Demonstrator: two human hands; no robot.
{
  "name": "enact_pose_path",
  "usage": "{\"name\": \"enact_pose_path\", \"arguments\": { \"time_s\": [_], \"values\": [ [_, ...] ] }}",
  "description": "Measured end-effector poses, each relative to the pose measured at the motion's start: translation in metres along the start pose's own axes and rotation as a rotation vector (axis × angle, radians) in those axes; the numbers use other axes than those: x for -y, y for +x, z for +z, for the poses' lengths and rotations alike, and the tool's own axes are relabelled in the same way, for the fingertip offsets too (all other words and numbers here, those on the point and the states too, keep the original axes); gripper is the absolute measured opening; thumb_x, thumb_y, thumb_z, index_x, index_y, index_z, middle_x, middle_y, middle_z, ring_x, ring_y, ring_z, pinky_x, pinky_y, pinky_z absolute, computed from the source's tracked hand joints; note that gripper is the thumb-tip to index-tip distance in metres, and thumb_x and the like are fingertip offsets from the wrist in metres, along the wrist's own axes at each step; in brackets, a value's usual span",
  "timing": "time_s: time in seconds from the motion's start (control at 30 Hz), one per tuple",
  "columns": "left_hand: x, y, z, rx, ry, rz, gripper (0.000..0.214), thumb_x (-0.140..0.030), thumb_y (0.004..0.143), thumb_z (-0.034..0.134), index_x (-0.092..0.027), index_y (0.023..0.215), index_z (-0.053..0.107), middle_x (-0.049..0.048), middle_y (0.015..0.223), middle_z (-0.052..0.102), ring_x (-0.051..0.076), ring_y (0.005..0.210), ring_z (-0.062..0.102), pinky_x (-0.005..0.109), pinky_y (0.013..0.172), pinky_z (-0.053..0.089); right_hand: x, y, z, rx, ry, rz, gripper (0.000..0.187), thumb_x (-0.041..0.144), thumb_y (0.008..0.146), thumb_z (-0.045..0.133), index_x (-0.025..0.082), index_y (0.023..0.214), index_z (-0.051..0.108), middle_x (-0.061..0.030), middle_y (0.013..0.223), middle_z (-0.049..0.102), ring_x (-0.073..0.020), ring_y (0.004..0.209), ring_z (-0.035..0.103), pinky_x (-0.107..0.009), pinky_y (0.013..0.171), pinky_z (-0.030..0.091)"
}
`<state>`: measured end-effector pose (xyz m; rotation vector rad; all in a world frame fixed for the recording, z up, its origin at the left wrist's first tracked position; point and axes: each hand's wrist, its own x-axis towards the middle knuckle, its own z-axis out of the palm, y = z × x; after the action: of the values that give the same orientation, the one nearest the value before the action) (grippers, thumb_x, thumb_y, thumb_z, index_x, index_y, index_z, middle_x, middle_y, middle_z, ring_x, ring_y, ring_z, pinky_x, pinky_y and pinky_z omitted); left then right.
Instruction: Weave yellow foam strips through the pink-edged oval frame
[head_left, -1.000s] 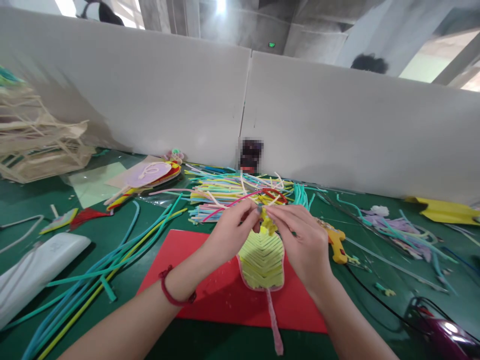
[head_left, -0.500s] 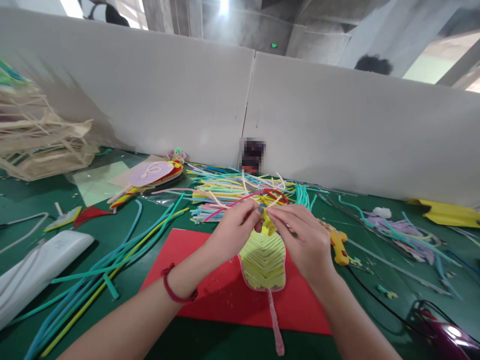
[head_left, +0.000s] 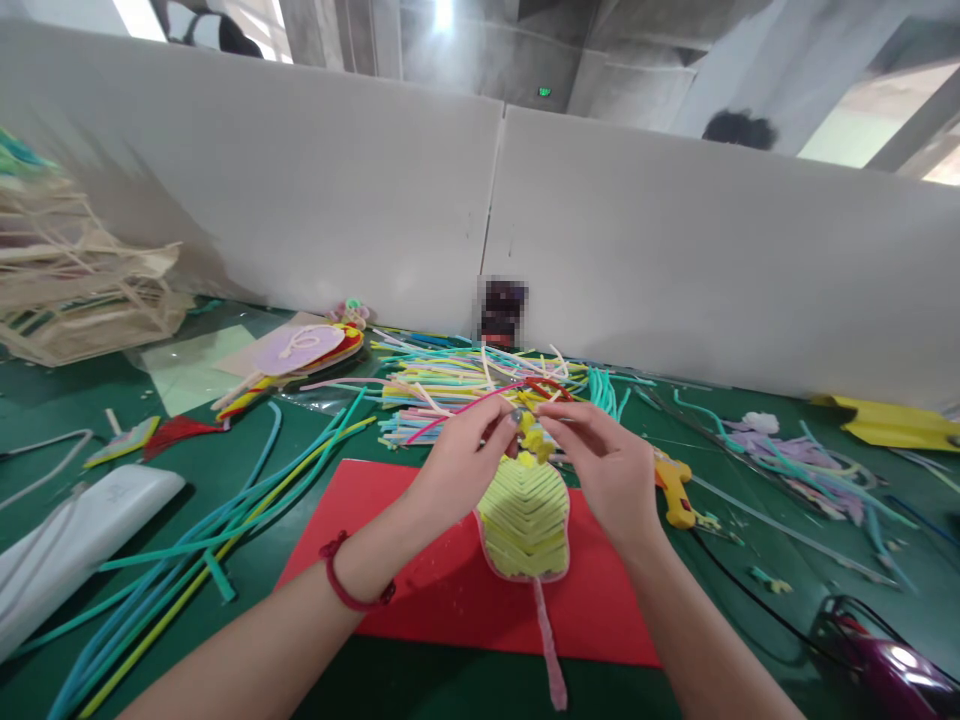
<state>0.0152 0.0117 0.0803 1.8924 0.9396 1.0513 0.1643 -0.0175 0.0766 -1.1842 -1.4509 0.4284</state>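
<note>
A small yellow-green woven fan (head_left: 523, 520) with a pink rim and a pink twisted handle lies over a red sheet (head_left: 450, 580) on the green table. My left hand (head_left: 461, 465) and my right hand (head_left: 604, 465) meet at the fan's top end. Both pinch the yellow strands (head_left: 535, 438) that stick up there, fingertips almost touching. A red cord bracelet sits on my left wrist.
A heap of coloured foam strips (head_left: 465, 385) lies just beyond my hands. Long teal and yellow strips (head_left: 225, 520) trail left. A yellow glue gun (head_left: 675, 488) is to the right, a purple tool (head_left: 885, 665) at bottom right, a white device (head_left: 75, 535) at left. White partition behind.
My right hand has lifted slightly and drawn the yellow strands upward. The fan and my left hand have barely moved.
</note>
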Motion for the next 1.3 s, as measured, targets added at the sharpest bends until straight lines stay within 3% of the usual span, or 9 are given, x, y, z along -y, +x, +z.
{"name": "enact_pose_path", "arguments": {
  "time_s": [0.07, 0.17, 0.33, 0.47, 0.63, 0.8, 1.03, 1.2, 1.3],
  "values": [
    [0.000, 0.000, 0.000, -0.009, 0.014, -0.006, 0.024, -0.024, 0.088, 0.037, -0.018, 0.067, 0.046, -0.0020, 0.063, 0.052, 0.011, 0.060, 0.048, 0.024, 0.060, 0.039, 0.001, 0.000, 0.002, 0.017, 0.093, 0.129, 0.008, 0.026, 0.073, 0.064, 0.021, 0.078, 0.068, -0.0023, 0.080, 0.069, -0.0173, 0.077, 0.065, -0.032, 0.071, 0.054],
    [0.001, 0.000, 0.002, 0.013, -0.009, -0.013, 0.024, -0.025, 0.088, 0.038, -0.017, 0.067, 0.048, -0.0016, 0.064, 0.055, 0.011, 0.061, 0.051, 0.024, 0.062, 0.041, 0.000, 0.000, 0.003, 0.048, 0.144, 0.189, 0.008, 0.027, 0.071, 0.066, 0.020, 0.075, 0.067, -0.0023, 0.077, 0.069, -0.0170, 0.075, 0.065, -0.033, 0.071, 0.054],
    [0.004, 0.002, 0.003, 0.077, -0.057, 0.000, 0.027, -0.024, 0.090, 0.032, -0.017, 0.070, 0.048, 0.0003, 0.067, 0.056, 0.012, 0.066, 0.054, 0.026, 0.064, 0.043, -0.001, 0.000, 0.004, 0.004, 0.181, 0.207, 0.010, 0.024, 0.069, 0.067, 0.020, 0.079, 0.066, -0.0013, 0.076, 0.070, -0.0151, 0.073, 0.065, -0.031, 0.071, 0.054],
    [0.003, 0.003, -0.002, 0.067, 0.013, 0.031, 0.026, -0.024, 0.090, 0.031, -0.017, 0.071, 0.048, 0.0009, 0.071, 0.055, 0.013, 0.069, 0.052, 0.026, 0.066, 0.043, -0.001, 0.000, 0.002, 0.038, 0.182, 0.209, 0.008, 0.024, 0.070, 0.066, 0.019, 0.076, 0.067, -0.0016, 0.076, 0.070, -0.0148, 0.073, 0.065, -0.030, 0.071, 0.054],
    [0.001, 0.004, -0.007, 0.120, 0.056, 0.063, 0.016, -0.023, 0.087, 0.039, -0.017, 0.080, 0.052, 0.0005, 0.077, 0.058, 0.012, 0.072, 0.053, 0.025, 0.066, 0.043, -0.001, 0.001, 0.000, 0.058, 0.171, 0.196, 0.011, 0.024, 0.072, 0.065, 0.020, 0.082, 0.067, -0.0023, 0.080, 0.070, -0.0156, 0.076, 0.065, -0.031, 0.073, 0.054],
    [0.005, 0.005, -0.007, 0.144, 0.059, 0.047, 0.011, -0.016, 0.084, 0.042, -0.017, 0.082, 0.053, 0.0005, 0.079, 0.060, 0.012, 0.074, 0.056, 0.024, 0.067, 0.045, -0.002, 0.003, -0.003, 0.157, 0.137, 0.152, 0.014, 0.024, 0.076, 0.061, 0.023, 0.088, 0.068, -0.0013, 0.089, 0.069, -0.0148, 0.083, 0.064, -0.029, 0.075, 0.053],
    [0.005, 0.006, -0.007, 0.162, 0.135, 0.095, 0.012, -0.013, 0.082, 0.043, -0.017, 0.080, 0.054, -0.0002, 0.076, 0.059, 0.012, 0.072, 0.054, 0.024, 0.065, 0.041, -0.004, 0.007, -0.009, 0.227, 0.138, 0.211, 0.010, 0.026, 0.071, 0.065, 0.020, 0.079, 0.067, -0.0017, 0.080, 0.068, -0.0161, 0.076, 0.064, -0.029, 0.068, 0.053],
    [0.003, 0.004, -0.006, 0.146, 0.089, 0.094, 0.013, -0.010, 0.081, 0.041, -0.017, 0.077, 0.051, -0.0006, 0.075, 0.058, 0.011, 0.071, 0.053, 0.023, 0.064, 0.042, -0.003, 0.007, -0.009, 0.200, 0.149, 0.213, 0.008, 0.026, 0.071, 0.066, 0.020, 0.076, 0.065, -0.0011, 0.078, 0.067, -0.0151, 0.076, 0.064, -0.029, 0.071, 0.052],
    [0.002, 0.004, -0.004, 0.116, 0.016, 0.060, 0.011, -0.012, 0.082, 0.042, -0.017, 0.077, 0.050, -0.0005, 0.075, 0.057, 0.011, 0.070, 0.054, 0.023, 0.064, 0.043, -0.001, 0.007, -0.008, 0.168, 0.152, 0.249, 0.017, 0.029, 0.072, 0.064, 0.021, 0.086, 0.064, -0.0021, 0.081, 0.067, -0.0160, 0.079, 0.064, -0.029, 0.070, 0.052]
  ]
}}
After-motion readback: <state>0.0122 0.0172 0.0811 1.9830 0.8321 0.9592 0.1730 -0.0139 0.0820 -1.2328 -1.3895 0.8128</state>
